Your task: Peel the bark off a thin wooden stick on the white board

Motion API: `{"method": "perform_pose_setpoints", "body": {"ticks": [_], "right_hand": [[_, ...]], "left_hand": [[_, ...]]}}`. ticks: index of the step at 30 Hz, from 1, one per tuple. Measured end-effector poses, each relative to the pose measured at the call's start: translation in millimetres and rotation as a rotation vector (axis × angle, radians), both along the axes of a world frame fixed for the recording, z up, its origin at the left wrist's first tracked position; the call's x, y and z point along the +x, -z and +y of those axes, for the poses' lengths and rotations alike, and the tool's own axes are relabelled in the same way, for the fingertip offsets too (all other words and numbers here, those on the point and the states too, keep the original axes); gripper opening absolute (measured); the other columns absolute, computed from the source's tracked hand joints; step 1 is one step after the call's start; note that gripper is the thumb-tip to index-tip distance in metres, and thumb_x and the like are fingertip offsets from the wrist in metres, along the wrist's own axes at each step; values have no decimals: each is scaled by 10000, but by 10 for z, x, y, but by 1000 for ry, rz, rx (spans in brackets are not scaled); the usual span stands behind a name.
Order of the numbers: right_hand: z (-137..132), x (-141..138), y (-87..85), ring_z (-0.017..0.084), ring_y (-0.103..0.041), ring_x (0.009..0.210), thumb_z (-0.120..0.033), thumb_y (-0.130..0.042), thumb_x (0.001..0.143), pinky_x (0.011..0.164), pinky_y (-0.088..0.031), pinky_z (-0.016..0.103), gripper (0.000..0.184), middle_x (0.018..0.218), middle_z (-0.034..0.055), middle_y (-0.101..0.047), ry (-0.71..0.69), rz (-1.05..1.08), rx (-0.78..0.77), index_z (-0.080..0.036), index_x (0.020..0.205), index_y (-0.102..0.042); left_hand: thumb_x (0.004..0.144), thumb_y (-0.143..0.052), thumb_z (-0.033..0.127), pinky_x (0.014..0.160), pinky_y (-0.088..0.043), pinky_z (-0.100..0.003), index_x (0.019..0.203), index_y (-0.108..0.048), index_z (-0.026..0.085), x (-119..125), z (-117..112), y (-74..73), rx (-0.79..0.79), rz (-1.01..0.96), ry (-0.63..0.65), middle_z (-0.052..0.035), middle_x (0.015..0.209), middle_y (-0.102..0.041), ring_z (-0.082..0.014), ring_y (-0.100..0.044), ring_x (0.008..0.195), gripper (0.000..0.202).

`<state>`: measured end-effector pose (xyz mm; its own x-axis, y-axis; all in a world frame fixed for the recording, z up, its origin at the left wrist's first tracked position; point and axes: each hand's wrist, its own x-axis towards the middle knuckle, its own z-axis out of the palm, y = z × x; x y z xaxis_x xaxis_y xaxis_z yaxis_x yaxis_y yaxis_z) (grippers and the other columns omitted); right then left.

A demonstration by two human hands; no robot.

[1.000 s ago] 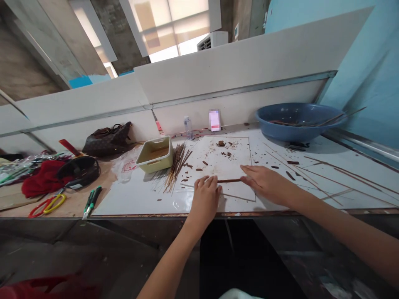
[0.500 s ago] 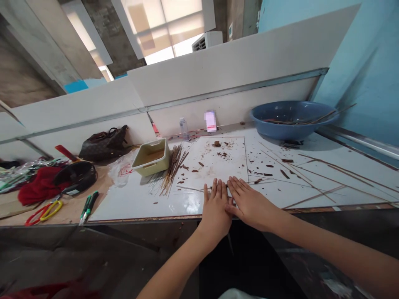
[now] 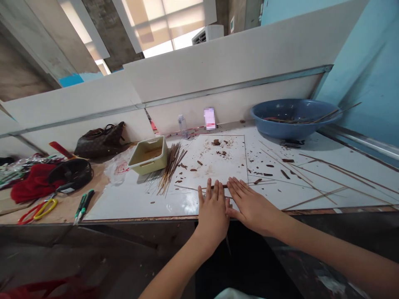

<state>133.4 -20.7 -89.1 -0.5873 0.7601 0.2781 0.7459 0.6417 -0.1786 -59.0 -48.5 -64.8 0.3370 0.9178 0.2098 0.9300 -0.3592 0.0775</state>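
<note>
Bowl point(image 3: 294, 132) right of tray point(image 3: 147, 162), sticks point(image 3: 171, 170) between them

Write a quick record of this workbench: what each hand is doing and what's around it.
Left hand: flat, fingers over a thin brown stick
Right hand: flat, close beside the left hand
Work surface: white board, scattered with brown chips
Nearby: bundle of sticks; cream tray
Far right: blue bowl holding sticks
Far left: handbag
</note>
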Motion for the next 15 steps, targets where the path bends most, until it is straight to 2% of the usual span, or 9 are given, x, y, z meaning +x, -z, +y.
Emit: {"method": "perform_pose_setpoints", "body": {"ticks": [2, 6, 8, 15], "right_hand": [[4, 15, -4, 367, -302, 1663, -706, -272, 1114, 1347, -324, 579, 907, 1763, 256, -327, -7, -3, -1, -42, 1729, -323], [314, -61, -126, 379, -304, 1658, -709, -217, 1118, 1360, -288, 575, 947, 1743, 296, -336, 47, -52, -94, 35, 1680, -382], [391, -92, -151, 380, -306, 1657, -724, -227, 1112, 1368, -266, 575, 964, 1739, 299, -343, 68, -53, -106, 42, 1672, -393], [-56, 15, 61, 351, -274, 1673, -697, -307, 1120, 1357, -311, 553, 913, 1774, 262, -272, 21, -24, 36, -4, 1715, -326]], "left_hand": [[1136, -328, 345, 1371, -195, -689, 1709, -404, 178, -2, 1, 6, 5, 5, -1, -109, 1781, -375, -352, -153, 1718, 602], [1129, -353, 338, 1355, -209, -712, 1709, -401, 150, 52, 266, -67, -37, 27, -48, -132, 1785, -357, -376, -163, 1712, 612], [1132, -357, 351, 1359, -206, -706, 1711, -393, 140, 69, 328, -86, -40, 39, -77, -130, 1789, -346, -375, -157, 1713, 617], [1145, -336, 356, 1358, -243, -690, 1712, -405, 202, -35, -66, 29, 49, 60, -47, -61, 1784, -366, -339, -143, 1720, 591]]}}
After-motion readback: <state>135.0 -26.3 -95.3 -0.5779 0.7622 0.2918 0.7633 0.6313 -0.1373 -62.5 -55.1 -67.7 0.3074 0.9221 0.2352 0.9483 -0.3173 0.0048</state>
